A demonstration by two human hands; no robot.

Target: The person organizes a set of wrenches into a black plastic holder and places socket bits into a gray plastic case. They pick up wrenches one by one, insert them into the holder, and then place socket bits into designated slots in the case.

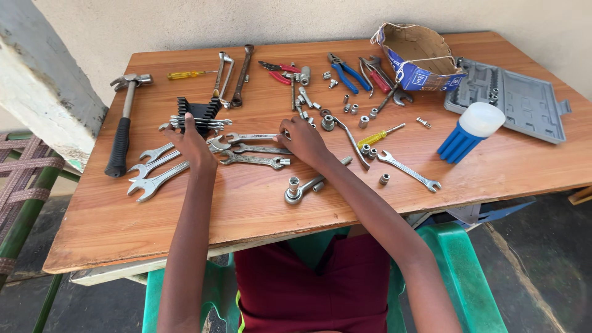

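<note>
My left hand (192,147) rests on the wooden table (246,203) beside a black wrench rack (198,116) that holds several steel wrenches; its fingers touch the rack's lower wrenches. My right hand (302,139) lies over the end of a combination wrench (250,137), fingers curled at its ring end. Two more wrenches (256,160) lie just below, between the hands. Three larger wrenches (154,169) fan out left of my left hand.
A hammer (121,132) lies at the left. A ratchet handle (299,190) and loose sockets (364,117) sit near my right arm. Pliers (348,73), screwdrivers (381,134), a torn cardboard box (419,58), a grey tool case (524,102) and a blue-and-white tool (472,131) fill the right.
</note>
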